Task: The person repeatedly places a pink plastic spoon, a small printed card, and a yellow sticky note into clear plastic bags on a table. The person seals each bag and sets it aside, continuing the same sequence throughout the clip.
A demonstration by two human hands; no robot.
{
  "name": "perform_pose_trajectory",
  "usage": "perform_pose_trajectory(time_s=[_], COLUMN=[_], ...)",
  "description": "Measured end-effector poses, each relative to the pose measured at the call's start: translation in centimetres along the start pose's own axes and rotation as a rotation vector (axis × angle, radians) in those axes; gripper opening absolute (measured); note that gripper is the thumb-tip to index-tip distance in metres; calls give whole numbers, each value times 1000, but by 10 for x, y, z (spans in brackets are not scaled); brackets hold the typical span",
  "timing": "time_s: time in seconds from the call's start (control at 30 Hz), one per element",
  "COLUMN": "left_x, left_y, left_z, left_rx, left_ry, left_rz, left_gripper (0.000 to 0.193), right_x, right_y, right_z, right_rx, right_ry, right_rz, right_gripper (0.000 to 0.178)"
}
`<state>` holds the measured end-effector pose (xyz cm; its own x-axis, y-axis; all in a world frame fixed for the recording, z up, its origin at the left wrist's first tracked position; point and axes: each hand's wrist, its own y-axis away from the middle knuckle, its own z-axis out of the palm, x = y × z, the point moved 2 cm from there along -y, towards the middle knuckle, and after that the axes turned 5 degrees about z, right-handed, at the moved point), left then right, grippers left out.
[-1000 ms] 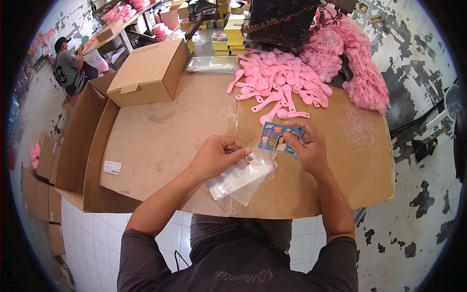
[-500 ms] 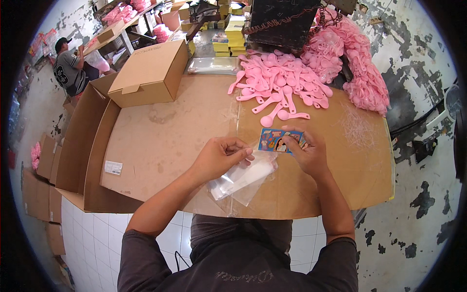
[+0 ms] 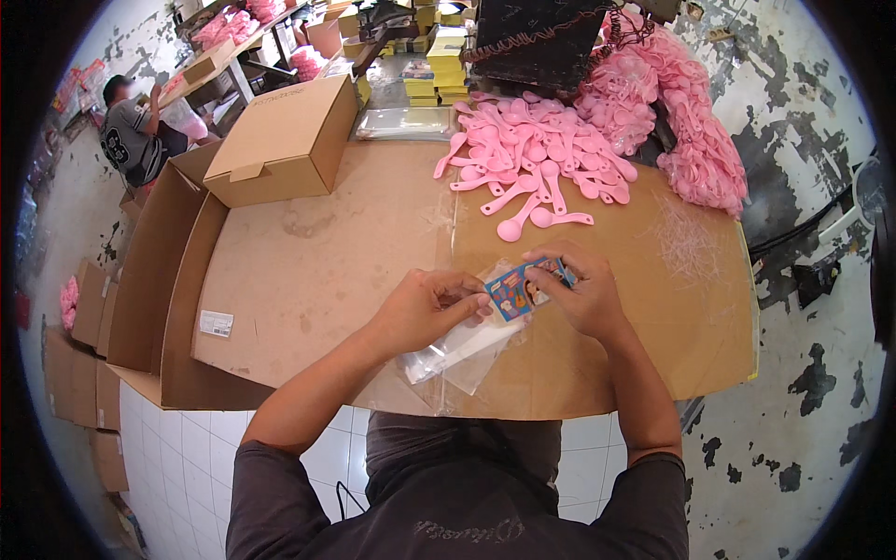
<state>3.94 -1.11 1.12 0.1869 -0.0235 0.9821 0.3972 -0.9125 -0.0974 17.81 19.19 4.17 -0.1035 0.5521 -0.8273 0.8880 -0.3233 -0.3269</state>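
My left hand [image 3: 431,303] pinches the top of a clear plastic bag [image 3: 464,350] that lies on the cardboard-covered table [image 3: 327,271]. My right hand [image 3: 579,289] holds a small colourful printed card [image 3: 518,291] at the bag's mouth, and the two hands almost touch. A white strip shows inside the bag. Just beyond my hands lies a heap of pink plastic spoons [image 3: 541,159].
A closed brown cardboard box [image 3: 285,140] stands at the table's far left, with flattened cartons [image 3: 149,280] at the left edge. A bigger pile of pink pieces [image 3: 695,140] sits at the far right beside a dark crate [image 3: 541,42]. Another person [image 3: 135,131] sits far left.
My hands have stayed together over the bag. The printed card has shifted slightly between my fingers at the bag's mouth.
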Motion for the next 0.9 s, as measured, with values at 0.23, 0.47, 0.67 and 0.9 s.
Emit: perform_pose_trajectory(time_s=[0.23, 0.47, 0.67, 0.9], left_x=[3, -3, -2, 3], left_y=[2, -2, 0, -2], left_z=[6, 0, -4, -2], left_rx=[-65, 125, 142, 101], left_ry=[-68, 97, 22, 130], left_rz=[-20, -39, -21, -53], left_gripper=[21, 24, 22, 20], right_x=[-5, 10, 28, 83], right_y=[5, 6, -13, -32], right_z=[26, 16, -4, -64], right_rx=[-29, 10, -151, 91], right_ry=[-190, -203, 91, 643], right_rz=[49, 188, -66, 75], right_gripper=[27, 25, 27, 24])
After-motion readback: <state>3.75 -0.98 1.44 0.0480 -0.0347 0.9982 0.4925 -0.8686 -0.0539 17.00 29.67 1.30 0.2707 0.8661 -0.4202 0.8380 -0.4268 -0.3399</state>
